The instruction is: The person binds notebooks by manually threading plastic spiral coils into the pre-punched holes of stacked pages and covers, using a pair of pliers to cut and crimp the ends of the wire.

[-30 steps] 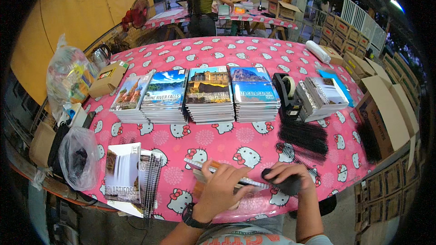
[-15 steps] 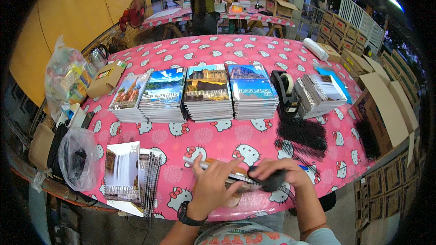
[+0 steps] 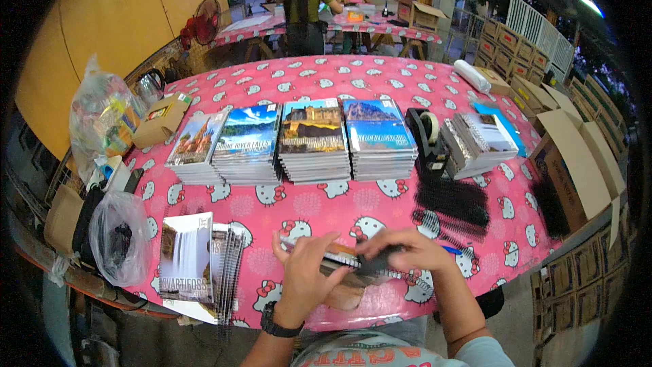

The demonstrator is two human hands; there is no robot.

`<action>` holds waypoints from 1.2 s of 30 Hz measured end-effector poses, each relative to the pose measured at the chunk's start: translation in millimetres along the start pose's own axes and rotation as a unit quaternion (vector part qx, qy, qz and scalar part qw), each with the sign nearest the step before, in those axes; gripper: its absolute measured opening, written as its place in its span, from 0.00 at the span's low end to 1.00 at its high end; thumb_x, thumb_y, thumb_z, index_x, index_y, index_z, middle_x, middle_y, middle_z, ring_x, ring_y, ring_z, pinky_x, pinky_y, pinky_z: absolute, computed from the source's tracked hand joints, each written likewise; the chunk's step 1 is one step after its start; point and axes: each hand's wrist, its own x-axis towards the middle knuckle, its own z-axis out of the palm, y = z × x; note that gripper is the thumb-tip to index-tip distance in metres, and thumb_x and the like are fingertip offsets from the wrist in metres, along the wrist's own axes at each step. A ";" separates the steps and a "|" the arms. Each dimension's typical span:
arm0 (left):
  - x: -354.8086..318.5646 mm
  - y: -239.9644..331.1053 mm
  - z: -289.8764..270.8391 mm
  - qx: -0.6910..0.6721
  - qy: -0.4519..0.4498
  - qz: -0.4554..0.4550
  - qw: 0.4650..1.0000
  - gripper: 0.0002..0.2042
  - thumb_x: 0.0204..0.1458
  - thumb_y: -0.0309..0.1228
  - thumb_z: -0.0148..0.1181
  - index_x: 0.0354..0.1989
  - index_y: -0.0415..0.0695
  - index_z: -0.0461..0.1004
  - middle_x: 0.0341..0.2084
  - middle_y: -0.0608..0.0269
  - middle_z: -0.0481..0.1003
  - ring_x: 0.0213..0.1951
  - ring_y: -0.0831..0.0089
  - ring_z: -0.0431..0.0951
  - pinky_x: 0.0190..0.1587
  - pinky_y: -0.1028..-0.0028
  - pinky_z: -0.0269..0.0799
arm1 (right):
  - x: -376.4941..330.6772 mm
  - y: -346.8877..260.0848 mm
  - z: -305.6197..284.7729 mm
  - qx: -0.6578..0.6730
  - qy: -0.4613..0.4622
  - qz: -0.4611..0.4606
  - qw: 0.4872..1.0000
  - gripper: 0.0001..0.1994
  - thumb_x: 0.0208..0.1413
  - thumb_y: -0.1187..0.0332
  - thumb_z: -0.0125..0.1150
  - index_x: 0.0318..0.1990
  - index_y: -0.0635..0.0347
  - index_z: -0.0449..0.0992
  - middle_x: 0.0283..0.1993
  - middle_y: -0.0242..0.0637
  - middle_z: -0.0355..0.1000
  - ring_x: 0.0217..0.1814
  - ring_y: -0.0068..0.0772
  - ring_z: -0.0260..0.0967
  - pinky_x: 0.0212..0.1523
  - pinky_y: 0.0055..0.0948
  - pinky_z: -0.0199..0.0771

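My left hand, with a black watch at its wrist, grips a spiral notebook tilted up on its edge near the table's front. Along the notebook's bound edge, my right hand is closed over a dark, rounded object. Motion blurs that object, and I cannot make out its kind. A dark coil shows at the notebook's edge, trailing to the right under my right hand. Beyond that hand lies a heap of black binding coils, with a blue pen nearer me.
Stacks of picture-covered books line the table's middle, beside a black tape dispenser and another pile. Spiral notebooks lie front left, by a plastic bag. An open carton stands right. Two people are at a far table.
My right hand and the dark object have slid left along the notebook's bound edge, toward my left hand. My left hand keeps its hold, shifting slightly.
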 end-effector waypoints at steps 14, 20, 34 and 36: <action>-14.3 -52.8 7.7 -0.486 0.135 -0.188 0.843 0.33 0.40 0.16 0.63 0.58 0.38 0.57 0.47 0.55 0.69 0.50 0.70 0.68 0.54 0.72 0.61 | 23.5 6.9 10.4 0.042 0.049 -0.035 0.997 0.20 0.51 0.55 0.58 0.41 0.66 0.75 0.43 0.44 0.73 0.44 0.35 0.70 0.46 0.31 0.68; -16.9 -55.3 11.2 -0.531 0.178 -0.194 0.805 0.27 0.43 0.13 0.59 0.55 0.34 0.62 0.46 0.56 0.70 0.48 0.72 0.69 0.51 0.74 0.65 | 29.5 9.9 19.9 0.171 0.062 -0.094 0.979 0.22 0.51 0.53 0.57 0.41 0.68 0.75 0.42 0.45 0.74 0.45 0.37 0.70 0.47 0.34 0.68; -16.2 -56.7 17.5 -0.490 0.225 -0.244 0.806 0.18 0.52 0.24 0.55 0.53 0.38 0.68 0.38 0.67 0.72 0.36 0.84 0.69 0.36 0.84 0.65 | 62.9 23.7 12.5 -0.083 0.070 0.114 0.988 0.22 0.56 0.52 0.53 0.43 0.66 0.73 0.34 0.34 0.73 0.33 0.28 0.67 0.35 0.30 0.68; -21.9 -58.8 19.5 -0.475 0.228 -0.247 0.813 0.18 0.53 0.24 0.55 0.53 0.40 0.69 0.36 0.69 0.72 0.33 0.86 0.68 0.31 0.85 0.63 | 71.2 18.4 24.4 -0.167 0.064 0.106 0.978 0.22 0.56 0.52 0.53 0.43 0.64 0.74 0.34 0.34 0.73 0.33 0.30 0.68 0.35 0.32 0.68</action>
